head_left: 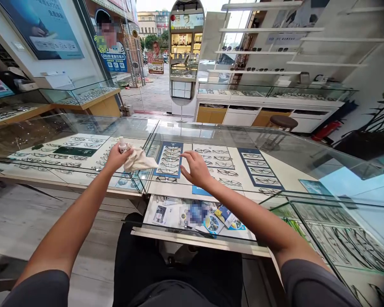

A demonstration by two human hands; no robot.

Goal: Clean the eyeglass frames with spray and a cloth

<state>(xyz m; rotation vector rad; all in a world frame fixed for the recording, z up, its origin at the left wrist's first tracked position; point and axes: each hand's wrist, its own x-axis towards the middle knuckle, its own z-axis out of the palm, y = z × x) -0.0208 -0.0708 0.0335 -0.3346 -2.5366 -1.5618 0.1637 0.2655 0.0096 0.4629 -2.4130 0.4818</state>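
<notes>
My left hand point(115, 157) is closed around a small spray bottle point(123, 145) with a whitish cap. A cream cloth point(139, 161) is bunched in the same hand and trails off to the right. Both are held above the glass display counter point(166, 128), near the seam between two cases. My right hand point(195, 167) hovers over the glass to the right, fingers bent and apart, with nothing in it. Beneath it, under the glass, rows of eyeglasses point(170, 160) lie on a blue tray, and more frames point(222, 161) rest on a white one.
A drawer point(166, 232) with leaflets stands out below the counter, right before my lap. Another glass case point(342, 238) with eyeglasses is at my right. Beyond the counter are an oval mirror point(183, 51), a round stool point(283, 123) and wall shelves point(269, 30).
</notes>
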